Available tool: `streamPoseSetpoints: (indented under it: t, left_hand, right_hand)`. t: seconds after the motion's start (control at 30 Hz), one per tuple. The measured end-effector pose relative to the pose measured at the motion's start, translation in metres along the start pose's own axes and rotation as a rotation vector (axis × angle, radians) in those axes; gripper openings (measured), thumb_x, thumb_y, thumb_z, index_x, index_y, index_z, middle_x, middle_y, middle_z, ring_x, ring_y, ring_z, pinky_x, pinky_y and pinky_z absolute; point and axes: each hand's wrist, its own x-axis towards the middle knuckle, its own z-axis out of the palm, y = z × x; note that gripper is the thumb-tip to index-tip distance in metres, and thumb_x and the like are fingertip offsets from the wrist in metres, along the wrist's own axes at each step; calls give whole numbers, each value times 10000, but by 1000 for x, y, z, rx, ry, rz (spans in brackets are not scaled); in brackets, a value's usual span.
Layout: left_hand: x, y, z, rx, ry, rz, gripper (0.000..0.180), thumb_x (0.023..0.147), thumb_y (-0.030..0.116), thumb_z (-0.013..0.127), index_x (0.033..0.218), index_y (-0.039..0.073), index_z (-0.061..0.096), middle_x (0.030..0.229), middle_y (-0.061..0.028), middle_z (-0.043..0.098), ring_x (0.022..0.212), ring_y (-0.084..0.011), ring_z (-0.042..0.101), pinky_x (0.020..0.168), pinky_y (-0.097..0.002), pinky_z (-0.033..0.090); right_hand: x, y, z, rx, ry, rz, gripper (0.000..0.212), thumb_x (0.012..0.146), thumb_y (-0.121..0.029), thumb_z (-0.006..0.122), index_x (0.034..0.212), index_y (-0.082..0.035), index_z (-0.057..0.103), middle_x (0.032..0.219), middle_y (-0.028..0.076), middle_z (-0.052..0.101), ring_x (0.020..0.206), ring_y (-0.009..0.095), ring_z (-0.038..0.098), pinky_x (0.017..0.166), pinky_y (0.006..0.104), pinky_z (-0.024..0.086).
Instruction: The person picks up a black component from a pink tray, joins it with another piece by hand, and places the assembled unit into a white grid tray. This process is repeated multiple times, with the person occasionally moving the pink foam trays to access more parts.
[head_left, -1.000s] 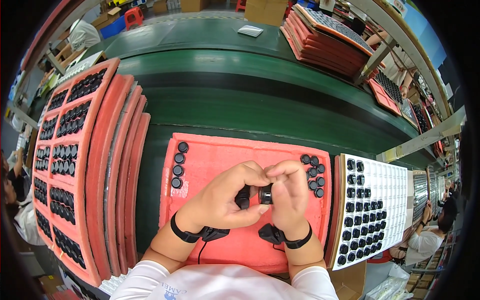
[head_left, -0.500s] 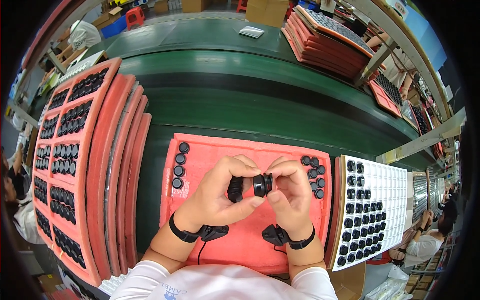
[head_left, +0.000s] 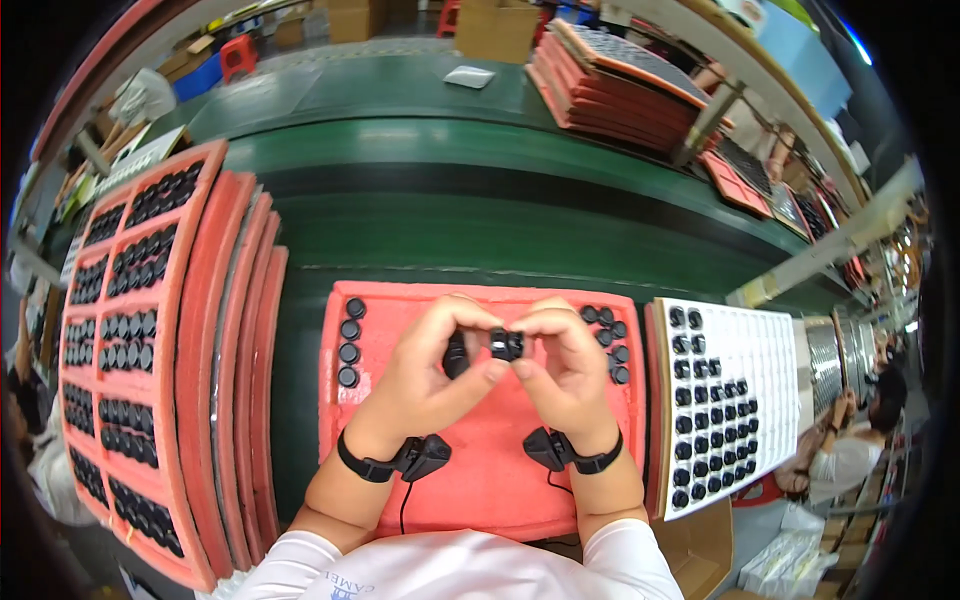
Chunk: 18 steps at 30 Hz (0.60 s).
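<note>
My left hand [head_left: 424, 378] and my right hand [head_left: 568, 372] meet above the pink foam tray [head_left: 480, 500]. Between their fingertips is a small black cylindrical part [head_left: 507, 344] with a shiny side, pinched from both ends. A second black ribbed part [head_left: 456, 352] sits in the curl of my left fingers, partly hidden. In the tray, a column of black round parts [head_left: 349, 353] stands on the left, and another cluster [head_left: 604, 338] lies right of my right hand. Each wrist wears a black strap with a small device on it.
At left rises a tilted stack of pink foam trays [head_left: 235, 370] filled with black parts. A white compartment tray [head_left: 770, 390], partly filled, stands on the right. Beyond runs a green conveyor surface [head_left: 420, 220] with more stacked trays [head_left: 610, 85]. Other people work at both sides.
The view has shifted, so the surroundings sit slightly more to the left. The pinched part is tilted differently, and my fingertips have closed in nearer each other around it.
</note>
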Motion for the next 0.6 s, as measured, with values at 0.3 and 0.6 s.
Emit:
streamPoseSetpoints:
  t: [0.3, 0.6]
  left_hand:
    - [3, 7, 8, -153, 86, -46, 327, 805, -25, 503, 1119, 13, 422, 988, -66, 448, 833, -122, 456, 779, -250, 399]
    - [6, 15, 17, -155, 162, -107, 238, 842, -41, 481, 1078, -6, 484, 961, -82, 533, 836, -118, 516, 698, -243, 460]
  right_hand:
    - [-24, -48, -24, -329, 25, 155, 276, 762, -20, 653, 1006, 0, 526, 918, 75, 524, 769, 145, 527, 706, 256, 442]
    - [-93, -97, -111, -754, 44, 762, 212, 793, -120, 636, 957, -17, 551, 757, 76, 597, 727, 172, 591, 656, 294, 473]
